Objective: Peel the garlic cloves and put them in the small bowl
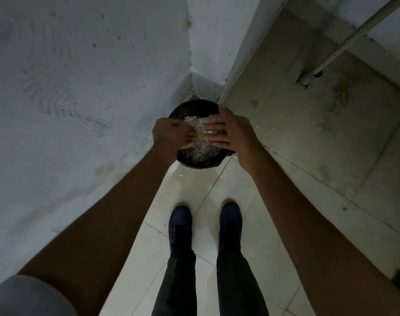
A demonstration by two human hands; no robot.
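Observation:
I stand over a round black bin on the floor, tucked into a corner. Both my hands hover above its mouth. My left hand has its fingers curled, with a clump of pale papery garlic skins at its fingertips. My right hand faces it with straight fingers that touch the same clump. More garlic skins lie heaped inside the bin. No garlic cloves and no small bowl are in view.
A pale wall rises on the left. On the right a concrete ledge overhangs the bin's right side, with a corrugated hose running down to it. My two dark shoes stand on light floor tiles behind the bin. A few skin scraps lie on the floor.

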